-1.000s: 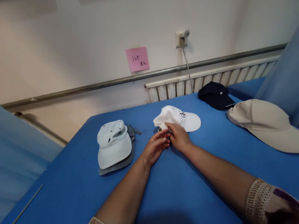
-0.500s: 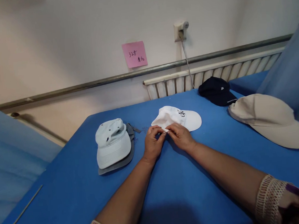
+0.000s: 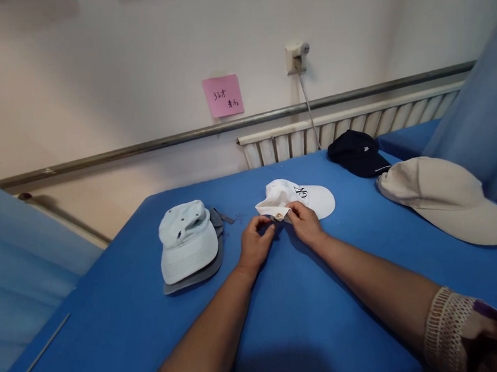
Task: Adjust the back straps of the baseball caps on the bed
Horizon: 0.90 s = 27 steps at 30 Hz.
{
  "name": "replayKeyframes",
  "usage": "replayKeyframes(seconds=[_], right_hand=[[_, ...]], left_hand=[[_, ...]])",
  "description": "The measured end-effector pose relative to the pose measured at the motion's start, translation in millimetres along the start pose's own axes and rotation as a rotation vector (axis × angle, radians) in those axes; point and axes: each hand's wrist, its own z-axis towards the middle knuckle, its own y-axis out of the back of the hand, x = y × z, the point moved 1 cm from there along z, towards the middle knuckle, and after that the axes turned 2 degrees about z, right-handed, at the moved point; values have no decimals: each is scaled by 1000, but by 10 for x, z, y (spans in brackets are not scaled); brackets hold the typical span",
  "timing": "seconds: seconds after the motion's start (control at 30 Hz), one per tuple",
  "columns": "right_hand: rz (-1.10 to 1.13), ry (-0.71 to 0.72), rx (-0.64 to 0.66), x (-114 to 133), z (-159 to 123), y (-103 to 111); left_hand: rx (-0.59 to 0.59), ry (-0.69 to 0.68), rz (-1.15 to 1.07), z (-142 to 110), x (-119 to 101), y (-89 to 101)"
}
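Observation:
A white cap (image 3: 305,196) with black letters lies in the middle of the blue table (image 3: 285,320). My left hand (image 3: 255,244) and my right hand (image 3: 305,224) meet at its rear edge. Both pinch the back strap of the white cap, where a small brass buckle (image 3: 279,214) shows between the fingertips. The cap's rear is lifted a little off the table.
A pale blue cap (image 3: 187,241) sits stacked on a grey cap (image 3: 211,263) at the left. A navy cap (image 3: 356,153) and a beige cap (image 3: 443,199) lie at the right. A thin stick (image 3: 34,359) lies near the left edge. A radiator (image 3: 347,128) runs behind the table.
My hands have shifted from beside the cap to its rear strap, and the buckle now shows between them. The cap's back has been raised and bunched slightly.

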Motion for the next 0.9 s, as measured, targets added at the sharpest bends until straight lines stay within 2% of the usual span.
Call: replayKeyframes(seconds=[0.07,0.2,0.3,0.4,0.47,0.6,0.63,0.7,0.77,0.8,0.87,0.9], right_hand=[[0,14,11,25,-12,-1],[-78,112,109,122,-63,7],[-205,248,245,174,-99,5],[-276,318,330,187,-112,2],[-255,331,324,193,-108,9],[-176,288,159,229,-104,48],[-170,264,121,245,-110,58],[-170,221,100,286,-135,67],[-146,214,156,336,-171,62],[-111,222,197,359,-187,58],[-12,234,231,383,-194,65],[27,230,188,376,-177,86]], left_hand=[[26,-74,108,-11,-6,-28],[-11,-193,175,-36,-95,-40],[4,-186,146,-49,-167,-14],[27,-175,153,-55,-195,9],[48,-171,218,-53,-176,15],[132,-42,404,-8,-37,52],[115,6,437,15,6,81],[-3,56,460,61,66,161],[-129,53,408,90,78,238],[-150,46,354,94,67,263],[-109,63,221,80,24,278],[-77,87,154,65,-2,270]])
